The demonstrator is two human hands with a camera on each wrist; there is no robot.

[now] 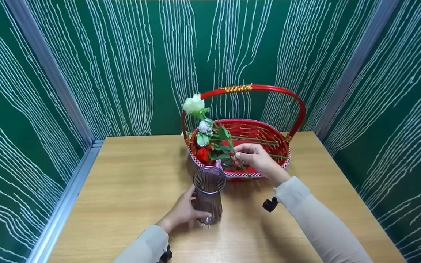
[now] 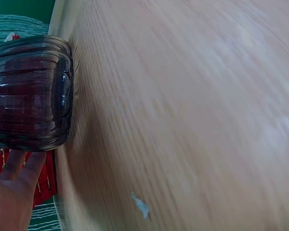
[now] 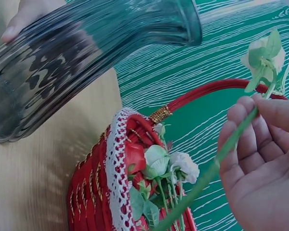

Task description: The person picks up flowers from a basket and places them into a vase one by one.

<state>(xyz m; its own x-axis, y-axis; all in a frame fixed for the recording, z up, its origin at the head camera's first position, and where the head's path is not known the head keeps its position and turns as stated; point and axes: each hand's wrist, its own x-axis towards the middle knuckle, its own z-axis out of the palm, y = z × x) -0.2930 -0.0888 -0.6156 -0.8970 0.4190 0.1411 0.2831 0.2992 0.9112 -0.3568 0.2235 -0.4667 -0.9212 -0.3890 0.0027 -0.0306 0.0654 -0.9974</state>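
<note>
Through the head view I see a pale grey-beige fabric left sleeve (image 1: pixel 143 246) and a matching, lightly creased right sleeve (image 1: pixel 318 215), a small black curved fitting (image 1: pixel 270 204) under its end, and another black piece (image 1: pixel 166 254) beside the left one.

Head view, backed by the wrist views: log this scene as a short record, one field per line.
Left hand: grips the vase near its base
Right hand: pinches the white rose by its stem
Vase: ribbed, mouth up, no stem visible inside
Basket: red, arched handle, beyond the vase
Basket contents: red flower, others
Table: wood-grained
</note>
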